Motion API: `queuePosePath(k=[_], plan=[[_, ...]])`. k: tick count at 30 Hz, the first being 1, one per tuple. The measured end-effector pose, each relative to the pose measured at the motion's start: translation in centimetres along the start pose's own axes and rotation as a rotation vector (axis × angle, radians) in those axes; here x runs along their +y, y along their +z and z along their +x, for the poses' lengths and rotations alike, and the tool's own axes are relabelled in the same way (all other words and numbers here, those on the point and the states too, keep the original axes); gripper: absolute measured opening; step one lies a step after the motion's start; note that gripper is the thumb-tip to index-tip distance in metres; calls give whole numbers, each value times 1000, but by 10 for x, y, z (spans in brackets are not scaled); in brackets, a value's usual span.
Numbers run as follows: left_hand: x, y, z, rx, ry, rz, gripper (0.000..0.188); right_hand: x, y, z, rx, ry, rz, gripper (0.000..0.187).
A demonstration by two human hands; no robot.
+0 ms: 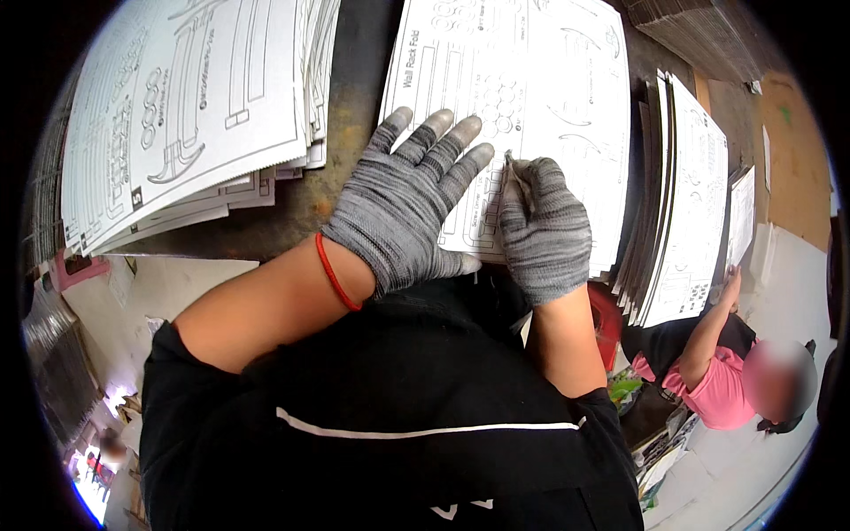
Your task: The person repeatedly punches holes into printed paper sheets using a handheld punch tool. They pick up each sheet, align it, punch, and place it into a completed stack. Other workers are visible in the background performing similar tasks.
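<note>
A white printed sheet (549, 97) with line drawings lies on the dark table in front of me. My left hand (398, 208), in a grey knitted glove, rests flat on the sheet's near left part with its fingers spread. To its right, my right hand (544, 230), gloved alike, is closed over the sheet's near part. Its thumb and forefinger pinch together at a small dark tip that touches or nearly touches the printing. What they hold is mostly hidden in the fingers and cannot be made out.
On the left stands a tall stack of similar printed sheets (221, 106). Another stack (695, 203) leans at the right. Brown cardboard (699, 35) is piled at the far right. Beyond the right stack, a person in a pink shirt (717, 389) reaches toward a sheet.
</note>
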State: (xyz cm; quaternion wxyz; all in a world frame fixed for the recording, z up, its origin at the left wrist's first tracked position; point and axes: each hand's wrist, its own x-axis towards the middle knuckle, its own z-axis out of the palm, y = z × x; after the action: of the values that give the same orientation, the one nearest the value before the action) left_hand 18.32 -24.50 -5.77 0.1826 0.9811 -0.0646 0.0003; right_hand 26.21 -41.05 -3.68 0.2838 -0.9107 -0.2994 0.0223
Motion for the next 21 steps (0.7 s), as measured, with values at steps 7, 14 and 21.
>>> queuePosePath(k=[7,14,21], plan=[[-1,4,-3,16,-19,32,106,-2,-11,-45,-128,28,71,8],[-2,3,-1,44,12,43,108,-4,-22,-36,-143,257,324,18],[-3,4,-1,67,13,0,108,-4,8,2,-5,20,167,15]])
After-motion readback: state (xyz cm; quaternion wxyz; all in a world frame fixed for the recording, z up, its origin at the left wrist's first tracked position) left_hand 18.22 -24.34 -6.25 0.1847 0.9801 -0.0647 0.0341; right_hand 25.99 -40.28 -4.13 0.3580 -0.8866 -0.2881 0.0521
